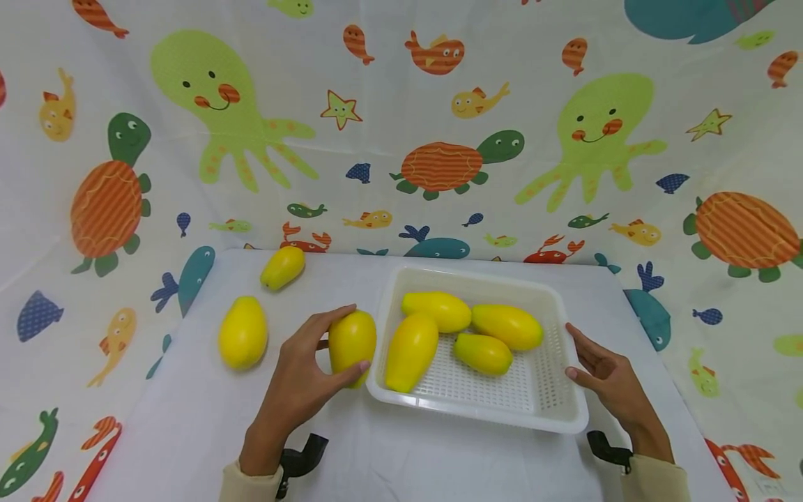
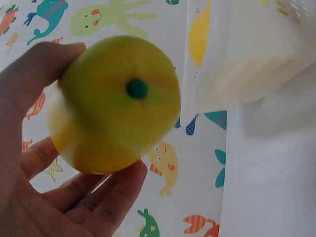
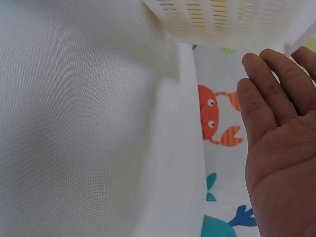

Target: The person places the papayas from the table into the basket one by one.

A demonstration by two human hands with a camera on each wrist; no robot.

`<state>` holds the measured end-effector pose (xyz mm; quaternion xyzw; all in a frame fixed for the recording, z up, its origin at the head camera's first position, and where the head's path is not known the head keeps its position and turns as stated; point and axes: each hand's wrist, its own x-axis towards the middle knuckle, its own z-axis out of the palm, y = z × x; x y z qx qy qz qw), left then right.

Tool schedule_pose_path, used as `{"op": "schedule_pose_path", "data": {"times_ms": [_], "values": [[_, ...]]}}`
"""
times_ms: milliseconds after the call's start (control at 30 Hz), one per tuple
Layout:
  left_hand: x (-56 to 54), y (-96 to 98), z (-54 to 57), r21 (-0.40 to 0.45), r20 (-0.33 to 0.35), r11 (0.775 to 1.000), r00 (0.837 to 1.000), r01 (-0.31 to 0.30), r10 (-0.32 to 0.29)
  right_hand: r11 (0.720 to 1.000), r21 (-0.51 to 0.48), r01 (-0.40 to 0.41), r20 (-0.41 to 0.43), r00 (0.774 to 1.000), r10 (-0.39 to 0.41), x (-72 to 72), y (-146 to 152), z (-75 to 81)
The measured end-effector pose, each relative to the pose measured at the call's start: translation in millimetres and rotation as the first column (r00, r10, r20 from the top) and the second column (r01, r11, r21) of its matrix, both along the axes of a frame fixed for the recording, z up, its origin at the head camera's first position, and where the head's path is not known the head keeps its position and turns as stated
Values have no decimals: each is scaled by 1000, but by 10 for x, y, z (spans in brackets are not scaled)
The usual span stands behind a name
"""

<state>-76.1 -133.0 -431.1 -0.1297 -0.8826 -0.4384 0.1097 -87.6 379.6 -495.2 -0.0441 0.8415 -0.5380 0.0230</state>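
My left hand [image 1: 304,366] holds a yellow papaya [image 1: 353,345] between thumb and fingers, just beside the left rim of a white plastic basket [image 1: 479,410]. In the left wrist view this papaya [image 2: 116,113] shows its rounded end with a dark green stem spot, the fingers curving round its sides. Several yellow papayas lie in the basket, among them a small one [image 1: 483,354] near the middle. My right hand [image 1: 611,380] touches the basket's right rim with thumb and fingertip. In the right wrist view that hand's fingers [image 3: 274,91] are nearly straight beside the slotted basket wall [image 3: 217,19].
Left of the basket, a large papaya [image 1: 243,333] and a smaller one [image 1: 283,268] lie on the white table [image 1: 414,467]. A cloth printed with sea animals [image 1: 389,139] hangs behind the table and along its sides.
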Motion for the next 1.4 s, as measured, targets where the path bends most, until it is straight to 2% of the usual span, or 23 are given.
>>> {"op": "schedule_pose_path", "data": {"times_ms": [367,567,933,1400], "values": [[-97,257,7,3,14,1000,1000,19,-19,1000,21,13,17,1000,-13,1,0,-11],[-154,399,0,-23,18,999,999,45,-44,1000,26,15,8,1000,-15,2,10,-11],[-229,634,-68,-34,41,993,993,110,-109,999,29,22,9,1000,-22,-1,7,-14],[-300,869,-191,-43,57,973,973,225,-222,999,38,27,16,999,-28,-4,-6,0]]}}
